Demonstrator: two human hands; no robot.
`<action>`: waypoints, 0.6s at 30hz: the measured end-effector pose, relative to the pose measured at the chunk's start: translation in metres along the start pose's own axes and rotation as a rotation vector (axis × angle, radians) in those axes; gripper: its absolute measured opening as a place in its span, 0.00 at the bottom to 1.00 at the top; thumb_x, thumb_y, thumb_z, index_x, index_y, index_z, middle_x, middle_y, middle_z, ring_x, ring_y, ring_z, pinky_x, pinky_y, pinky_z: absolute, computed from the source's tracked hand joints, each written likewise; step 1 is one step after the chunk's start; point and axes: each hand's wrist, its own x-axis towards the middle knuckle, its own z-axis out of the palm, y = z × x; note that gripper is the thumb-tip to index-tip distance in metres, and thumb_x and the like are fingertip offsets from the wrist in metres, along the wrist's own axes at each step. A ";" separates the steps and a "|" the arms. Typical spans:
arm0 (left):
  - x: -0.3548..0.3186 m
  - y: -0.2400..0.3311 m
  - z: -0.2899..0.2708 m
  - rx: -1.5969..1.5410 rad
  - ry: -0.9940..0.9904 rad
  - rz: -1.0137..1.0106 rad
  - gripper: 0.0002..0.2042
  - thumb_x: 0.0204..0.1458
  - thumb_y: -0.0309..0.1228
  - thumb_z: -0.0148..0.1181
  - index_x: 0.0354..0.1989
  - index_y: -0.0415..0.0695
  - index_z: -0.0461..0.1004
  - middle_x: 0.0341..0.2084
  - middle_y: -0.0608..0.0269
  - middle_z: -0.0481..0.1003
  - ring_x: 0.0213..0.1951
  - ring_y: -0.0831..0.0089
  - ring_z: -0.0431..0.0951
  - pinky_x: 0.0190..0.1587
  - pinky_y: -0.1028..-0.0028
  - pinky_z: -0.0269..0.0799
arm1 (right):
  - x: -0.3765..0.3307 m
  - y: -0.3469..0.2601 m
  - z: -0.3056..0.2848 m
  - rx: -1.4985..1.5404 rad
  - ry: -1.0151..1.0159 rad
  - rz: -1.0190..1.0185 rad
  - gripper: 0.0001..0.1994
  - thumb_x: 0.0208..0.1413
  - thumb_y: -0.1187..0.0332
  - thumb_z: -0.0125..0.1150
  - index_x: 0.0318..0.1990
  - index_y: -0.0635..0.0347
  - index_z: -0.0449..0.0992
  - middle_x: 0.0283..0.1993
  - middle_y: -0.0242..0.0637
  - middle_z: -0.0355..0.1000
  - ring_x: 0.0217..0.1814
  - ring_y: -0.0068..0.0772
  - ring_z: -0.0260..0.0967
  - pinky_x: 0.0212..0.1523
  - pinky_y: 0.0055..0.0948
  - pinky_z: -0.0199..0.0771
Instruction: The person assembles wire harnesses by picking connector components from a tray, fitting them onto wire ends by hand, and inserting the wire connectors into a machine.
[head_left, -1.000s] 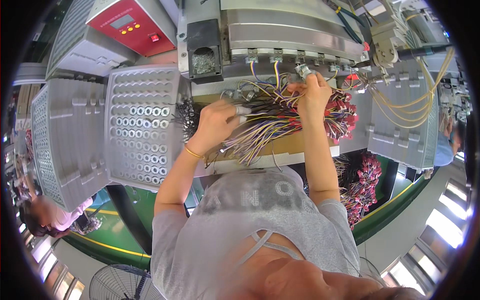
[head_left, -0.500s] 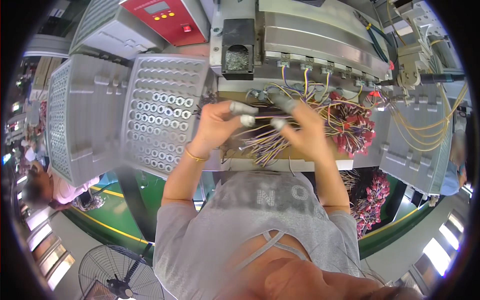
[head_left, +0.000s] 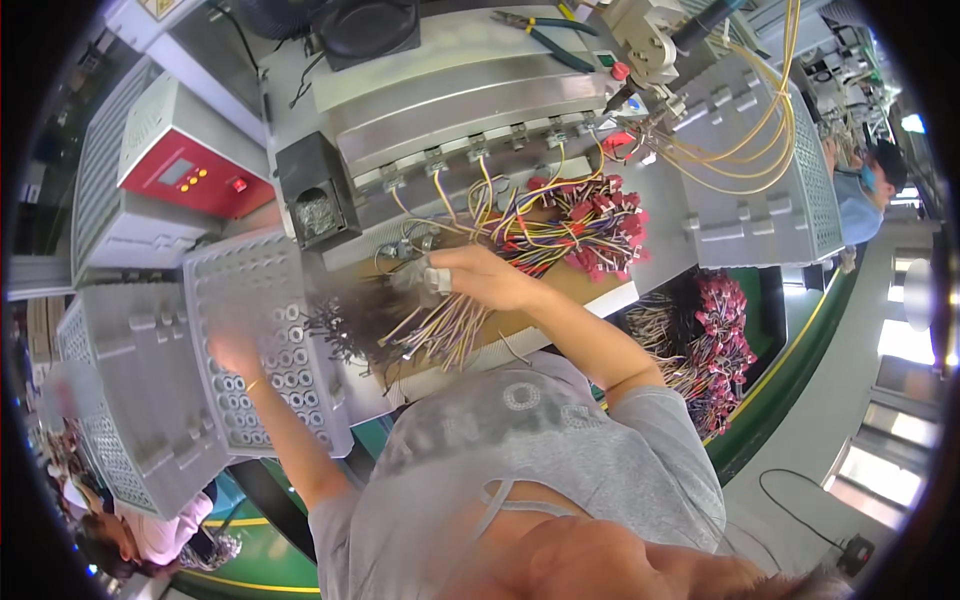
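Note:
My left hand (head_left: 235,350), smeared by motion, is over a grey tray (head_left: 340,440) with rows of round pockets holding silver rings (head_left: 290,380); its fingers cannot be made out. My right hand (head_left: 480,278), with pale covers on its fingertips, is closed in a pinch above the bench. What sits between those fingertips is hidden. Just below it lies a bundle of loose wires (head_left: 455,335) in yellow, purple and white. Small silver parts (head_left: 420,243) lie behind the fingertips. Farther right are wires with red connectors (head_left: 605,225).
A metal fixture (head_left: 470,115) with clamps gripping wires runs along the back. Pliers (head_left: 550,35) lie on top. A black box (head_left: 315,190) and a red-fronted control unit (head_left: 195,165) stand left. Stacked trays (head_left: 750,190) and hanging yellow tubes (head_left: 785,120) are at right.
The view has turned, shifting the bench in the picture. My left hand has moved from the wires to the tray at left. My right hand stays over the wires, its fingers now pinched together.

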 end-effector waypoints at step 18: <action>-0.119 0.188 -0.117 -1.732 -0.901 0.065 0.21 0.44 0.18 0.56 0.49 0.38 0.64 0.34 0.64 0.72 0.31 0.80 0.72 0.28 0.81 0.70 | -0.003 -0.011 0.019 -0.247 0.291 -0.017 0.03 0.44 0.75 0.59 0.25 0.64 0.71 0.19 0.22 0.64 0.21 0.09 0.55 0.20 0.15 0.56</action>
